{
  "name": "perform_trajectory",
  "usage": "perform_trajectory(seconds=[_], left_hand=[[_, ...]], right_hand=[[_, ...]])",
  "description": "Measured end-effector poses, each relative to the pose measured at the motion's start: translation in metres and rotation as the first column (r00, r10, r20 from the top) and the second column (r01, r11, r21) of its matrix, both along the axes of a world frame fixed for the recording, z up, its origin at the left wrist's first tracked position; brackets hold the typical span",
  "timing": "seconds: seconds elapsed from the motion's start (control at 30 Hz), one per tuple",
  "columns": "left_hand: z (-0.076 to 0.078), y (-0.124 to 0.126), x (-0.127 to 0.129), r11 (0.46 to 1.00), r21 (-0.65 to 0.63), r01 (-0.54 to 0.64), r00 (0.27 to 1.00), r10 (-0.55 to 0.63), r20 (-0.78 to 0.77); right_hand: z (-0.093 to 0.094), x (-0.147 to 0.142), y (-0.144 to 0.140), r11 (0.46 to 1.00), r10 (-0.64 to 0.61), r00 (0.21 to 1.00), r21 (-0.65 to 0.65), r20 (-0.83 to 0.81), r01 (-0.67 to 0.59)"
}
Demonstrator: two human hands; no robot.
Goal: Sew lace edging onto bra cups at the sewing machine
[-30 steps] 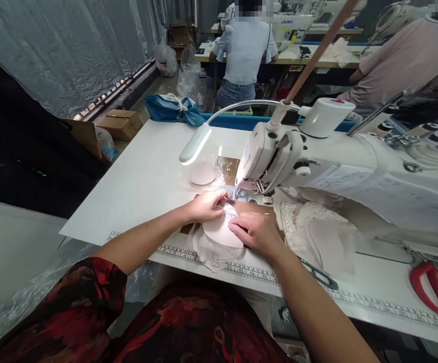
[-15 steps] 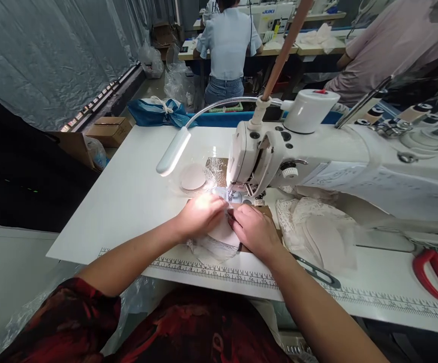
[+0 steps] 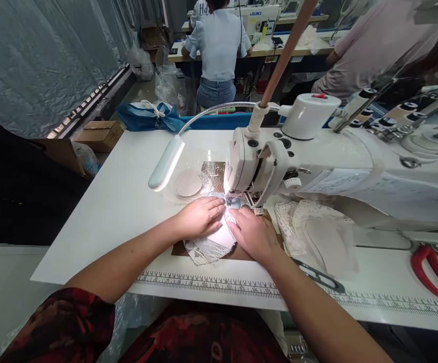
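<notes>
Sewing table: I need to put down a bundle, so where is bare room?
Bare: the table left of the lamp and left hand. Crowded: lace pieces and scissors right of the right hand.

Single head view, looking forward-down, close over sewing table (image 3: pixel 128 191).

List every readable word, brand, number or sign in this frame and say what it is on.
"JUKI": on the white sewing machine at the far bench.
"8", "9", "10", "11", "12", "13", "14", "15" and onward: on the ruler printed along the table's near edge; further right the numbers blur.
Faint print on the near sewing machine: too blurred to read.
Dark letters on the white thing at the top, by the seated person: cut off, unreadable.
</notes>
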State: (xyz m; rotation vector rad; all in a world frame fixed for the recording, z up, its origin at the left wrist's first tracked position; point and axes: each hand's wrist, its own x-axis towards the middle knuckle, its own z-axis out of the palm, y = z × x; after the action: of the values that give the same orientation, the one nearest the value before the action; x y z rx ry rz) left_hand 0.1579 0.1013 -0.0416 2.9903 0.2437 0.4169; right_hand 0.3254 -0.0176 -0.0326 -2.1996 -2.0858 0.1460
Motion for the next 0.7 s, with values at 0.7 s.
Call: perform_trajectory(seconds=[0.7], left_hand=[[0.013, -0.004, -0.003, 0.99, -0.091, 0.109, 0.988, -0.118, -0.103]], right_hand=[[-0.013, 0.011, -0.005, 0.969, 0.03, 0.976, 0.245, -0.215, 0.024]])
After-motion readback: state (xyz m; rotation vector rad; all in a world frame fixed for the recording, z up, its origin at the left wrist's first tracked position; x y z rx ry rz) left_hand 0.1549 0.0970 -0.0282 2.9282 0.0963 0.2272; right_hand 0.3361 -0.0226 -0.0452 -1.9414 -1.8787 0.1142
